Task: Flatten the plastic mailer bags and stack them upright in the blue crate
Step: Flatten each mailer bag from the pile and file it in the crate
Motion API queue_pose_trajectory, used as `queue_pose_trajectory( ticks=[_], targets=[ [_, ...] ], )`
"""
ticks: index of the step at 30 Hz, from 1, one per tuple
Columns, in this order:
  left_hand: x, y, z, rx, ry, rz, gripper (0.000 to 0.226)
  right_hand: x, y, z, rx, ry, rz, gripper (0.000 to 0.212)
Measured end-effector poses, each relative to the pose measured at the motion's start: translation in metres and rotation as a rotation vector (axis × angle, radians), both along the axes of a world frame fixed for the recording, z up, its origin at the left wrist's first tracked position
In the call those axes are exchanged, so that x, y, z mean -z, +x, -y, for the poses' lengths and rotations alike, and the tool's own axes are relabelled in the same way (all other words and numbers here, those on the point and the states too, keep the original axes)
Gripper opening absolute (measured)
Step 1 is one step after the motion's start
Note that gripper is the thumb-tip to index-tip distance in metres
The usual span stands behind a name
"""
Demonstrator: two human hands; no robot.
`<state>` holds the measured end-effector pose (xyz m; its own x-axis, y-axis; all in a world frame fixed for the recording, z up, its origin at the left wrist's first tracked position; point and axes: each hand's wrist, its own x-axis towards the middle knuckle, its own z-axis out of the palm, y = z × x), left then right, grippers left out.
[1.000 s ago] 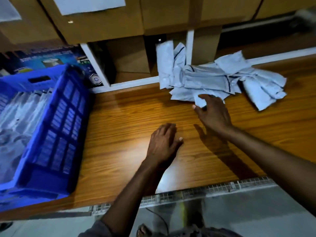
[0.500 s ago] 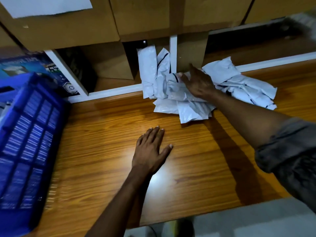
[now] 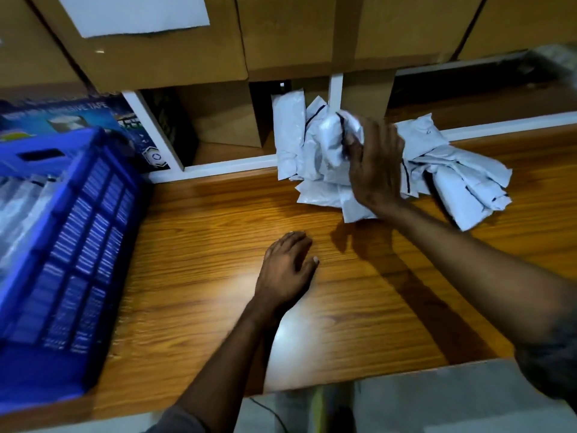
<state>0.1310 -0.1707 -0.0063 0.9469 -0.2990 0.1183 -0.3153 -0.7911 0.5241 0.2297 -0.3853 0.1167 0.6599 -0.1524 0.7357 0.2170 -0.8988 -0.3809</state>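
Head view: a wooden table [image 3: 193, 276] is seen from above, with cardboard boxes [image 3: 162, 48] stacked behind it over a white shelf frame [image 3: 224, 165]. A pile of crumpled white plastic mailer bags [image 3: 462, 182] is spread along the far right edge of the table, partly leaning against the shelf frame. The right hand [image 3: 376, 170] is placed on top of the pile, and its fingers are closed around one crumpled mailer bag [image 3: 335, 135], which is bunched up above the rest. The left hand [image 3: 285, 270] is laid flat on the bare table, fingers extended and together, nothing gripped, well apart from the pile. The blue crate [image 3: 81, 245] is positioned at the table's left edge; pale bags [image 3: 15, 207] are visible inside it, blurred. A blue printed carton [image 3: 62, 117] is noted behind the crate.
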Motion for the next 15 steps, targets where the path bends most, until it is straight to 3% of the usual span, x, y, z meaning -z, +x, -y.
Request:
queue_pose_trajectory(
  ticks=[3, 9, 13, 15],
  targets=[
    [0.006, -0.014, -0.032, -0.047, 0.000, 0.100, 0.037, 0.012, -0.073, -0.041, -0.160, -0.008, -0.110, 0.031],
    [0.018, -0.074, -0.155, -0.460, -0.052, 0.195, 0.033, 0.066, -0.210, -0.130, -0.308, -0.176, -0.343, 0.033],
    [0.019, -0.102, -0.198, -0.456, -0.219, 0.159, 0.035, 0.103, -0.240, -0.174, -0.335, -0.376, -0.726, 0.062],
    [0.015, -0.107, -0.201, -0.459, -0.329, 0.103, 0.035, 0.104, -0.240, -0.185, -0.316, -0.356, -0.786, 0.067]
  ],
)
